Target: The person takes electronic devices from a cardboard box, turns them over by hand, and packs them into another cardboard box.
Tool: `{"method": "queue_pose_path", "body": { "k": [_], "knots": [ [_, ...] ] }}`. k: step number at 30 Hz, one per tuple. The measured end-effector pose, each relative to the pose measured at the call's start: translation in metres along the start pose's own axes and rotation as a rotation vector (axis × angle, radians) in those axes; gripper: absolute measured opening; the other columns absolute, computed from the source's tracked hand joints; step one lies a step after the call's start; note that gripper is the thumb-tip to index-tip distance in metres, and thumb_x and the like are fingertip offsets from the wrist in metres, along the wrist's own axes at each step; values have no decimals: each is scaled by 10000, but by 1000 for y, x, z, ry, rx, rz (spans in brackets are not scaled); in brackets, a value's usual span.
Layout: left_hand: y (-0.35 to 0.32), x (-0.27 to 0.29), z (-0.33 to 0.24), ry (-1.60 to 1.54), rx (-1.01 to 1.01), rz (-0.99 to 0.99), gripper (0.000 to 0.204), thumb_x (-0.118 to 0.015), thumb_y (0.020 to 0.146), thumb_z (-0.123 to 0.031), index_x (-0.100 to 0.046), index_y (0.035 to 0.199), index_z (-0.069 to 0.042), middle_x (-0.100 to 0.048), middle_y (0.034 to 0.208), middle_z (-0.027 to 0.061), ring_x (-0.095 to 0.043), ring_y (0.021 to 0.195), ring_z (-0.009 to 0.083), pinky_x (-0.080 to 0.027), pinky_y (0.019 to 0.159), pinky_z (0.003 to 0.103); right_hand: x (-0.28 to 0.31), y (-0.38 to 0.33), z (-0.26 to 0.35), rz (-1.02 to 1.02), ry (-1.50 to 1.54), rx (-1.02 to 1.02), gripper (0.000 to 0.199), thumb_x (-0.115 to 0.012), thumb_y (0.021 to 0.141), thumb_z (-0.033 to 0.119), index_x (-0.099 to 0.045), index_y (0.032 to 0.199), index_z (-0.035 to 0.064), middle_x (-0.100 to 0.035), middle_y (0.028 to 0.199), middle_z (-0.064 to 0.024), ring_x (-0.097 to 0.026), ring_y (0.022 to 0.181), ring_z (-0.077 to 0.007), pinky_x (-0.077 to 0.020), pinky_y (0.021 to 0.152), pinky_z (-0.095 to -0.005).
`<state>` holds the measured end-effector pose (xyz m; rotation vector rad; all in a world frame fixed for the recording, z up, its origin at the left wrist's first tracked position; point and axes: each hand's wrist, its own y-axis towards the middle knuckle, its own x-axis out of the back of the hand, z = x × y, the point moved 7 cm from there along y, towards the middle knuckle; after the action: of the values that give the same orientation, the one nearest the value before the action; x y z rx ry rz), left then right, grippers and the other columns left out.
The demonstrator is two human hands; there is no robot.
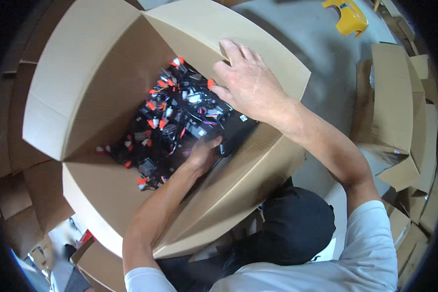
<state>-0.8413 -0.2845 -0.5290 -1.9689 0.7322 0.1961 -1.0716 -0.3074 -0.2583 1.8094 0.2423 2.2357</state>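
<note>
A large open cardboard box stands before me, its flaps folded outward. Inside lies a heap of black battery-like packs with coloured wires and orange-and-white connectors. My left hand reaches down into the box among the packs at the near side; its fingers are blurred and partly hidden, so any grip cannot be made out. My right hand is over the box's right side, by the far wall, fingers stretched and thumb apart. An orange connector shows beside its thumb.
More cardboard boxes stand at the right, and others are stacked at the left. A yellow plastic stool is on the grey floor at the far right. My knee is close to the box's near wall.
</note>
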Motion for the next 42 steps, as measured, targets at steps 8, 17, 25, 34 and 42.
{"method": "queue_pose_path", "body": {
  "k": [8, 17, 25, 34, 42],
  "knots": [
    [62, 15, -3, 1048, 224, -72, 914, -897, 1011, -546, -592, 1597, 85, -829, 1175, 278, -865, 1067, 377, -699, 912, 602, -12, -2, -11, 17, 14, -15, 424, -879, 1024, 327, -751, 1255, -4, -518, 1682, -321, -554, 1562, -510, -497, 1277, -610],
    [92, 31, 17, 1365, -331, -289, 907, -930, 950, -627, -666, 1355, 141, -822, 1231, 337, -835, 1141, 496, -676, 1014, 542, -10, 7, 11, -13, 18, 38, 423, -880, 1027, 328, -784, 1236, -27, -541, 1671, -331, -553, 1572, -501, -503, 1277, -606],
    [124, 9, -40, 1730, -9, -26, 1103, -815, 876, -894, -807, 1425, 63, -828, 1425, 283, -832, 1294, 404, -635, 1137, 507, -16, 8, 7, 13, -26, 6, 385, -870, 1039, 313, -791, 1217, -20, -528, 1684, -341, -552, 1578, -504, -504, 1282, -595],
    [134, 21, -16, 996, 63, 149, 1004, -1041, 868, -515, -691, 1554, 129, -811, 1440, 208, -775, 1182, 295, -650, 921, 478, -21, 10, 2, 46, 11, -42, 401, -898, 1020, 296, -765, 1268, 10, -493, 1742, -320, -541, 1569, -508, -482, 1288, -577],
    [95, 51, -29, 724, 81, 190, 902, -983, 965, -491, -695, 1562, 121, -817, 1409, 222, -771, 1235, 296, -606, 1052, 430, -24, 7, 1, 40, 27, -20, 375, -885, 1031, 282, -778, 1267, 11, -527, 1708, -292, -576, 1533, -495, -498, 1272, -584]
  ]
}}
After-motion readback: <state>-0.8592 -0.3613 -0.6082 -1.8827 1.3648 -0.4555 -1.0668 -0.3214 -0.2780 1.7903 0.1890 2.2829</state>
